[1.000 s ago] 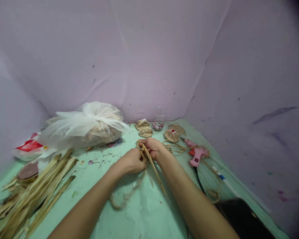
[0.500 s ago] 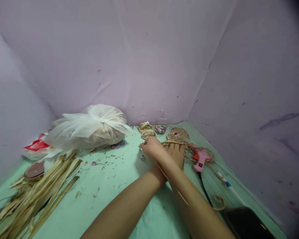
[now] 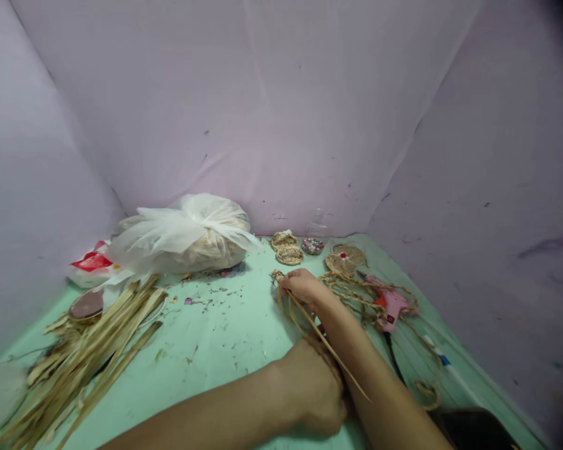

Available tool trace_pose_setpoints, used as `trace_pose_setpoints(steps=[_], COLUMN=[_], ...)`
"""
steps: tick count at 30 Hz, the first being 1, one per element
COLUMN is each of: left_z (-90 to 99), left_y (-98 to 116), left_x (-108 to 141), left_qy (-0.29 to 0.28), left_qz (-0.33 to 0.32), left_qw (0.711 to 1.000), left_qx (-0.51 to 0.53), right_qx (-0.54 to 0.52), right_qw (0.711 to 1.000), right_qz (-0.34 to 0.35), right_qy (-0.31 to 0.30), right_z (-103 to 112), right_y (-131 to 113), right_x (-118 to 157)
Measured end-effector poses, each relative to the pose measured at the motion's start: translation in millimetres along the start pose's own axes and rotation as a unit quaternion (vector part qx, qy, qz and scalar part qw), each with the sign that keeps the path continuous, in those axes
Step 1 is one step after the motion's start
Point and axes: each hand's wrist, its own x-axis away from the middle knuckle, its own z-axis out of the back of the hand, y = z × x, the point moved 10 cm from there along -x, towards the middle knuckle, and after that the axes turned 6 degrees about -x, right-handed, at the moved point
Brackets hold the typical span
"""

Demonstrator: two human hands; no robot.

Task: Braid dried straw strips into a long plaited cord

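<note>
Pinched fingers of my right hand (image 3: 306, 289) hold the braided cord (image 3: 276, 275) near its end, with thin loose strands (image 3: 331, 350) trailing down toward me. My left hand (image 3: 312, 384) is closed in a fist below it, close to my right forearm; its fingers are mostly hidden, and what they hold I cannot make out. More braided cord (image 3: 349, 294) lies to the right of my right hand, running to the pink glue gun (image 3: 394, 306). Behind my hands sit coiled woven pieces (image 3: 289, 254) and round woven pieces with a red bead (image 3: 340, 264).
A white plastic bag (image 3: 192, 234) stands at the back left, beside a red and white packet (image 3: 91, 262). Dry flat strips (image 3: 98, 350) lie at the left. A jar of beads (image 3: 313, 245) is near the wall. A dark device (image 3: 473, 428) lies bottom right.
My left hand has moved from the cord at the right down toward me and closed. My right hand still pinches the strands. The view has shifted slightly.
</note>
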Motion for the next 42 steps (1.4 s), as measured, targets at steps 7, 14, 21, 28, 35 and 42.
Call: trace_pose_setpoints(steps=[7,14,21,28,35,42], left_z=[85.7,10.4,7.2,5.0,16.2,17.8], left_y=[-122.5,-171.0,-174.3,-173.6,-186.6,-191.1], left_x=[74.4,30.6,31.4,30.1,35.1,36.7], left_qy=[0.215,0.092,0.037,-0.003,0.043,0.076], left_qz=[0.382,0.428,0.397,0.421,0.453,0.445], left_qw=[0.863,0.611,0.683,0.69,0.762,0.765], left_qx=[0.25,0.66,0.612,0.588,0.46,0.46], right_qx=[-0.195,-0.265,-0.196,-0.147,-0.138,0.03], right_qw=[0.979,0.961,0.976,0.984,0.987,0.992], right_qz=[-0.003,-0.013,0.01,0.038,0.018,0.115], right_qy=[-0.057,-0.078,-0.091,-0.094,-0.087,-0.044], right_z=[-15.0,-20.7,-18.7,-16.3,-13.3,-8.3], right_y=[19.0,21.9,19.7,15.0,13.8,3.9], right_x=[8.7,6.3,4.0,4.3,7.7,0.9])
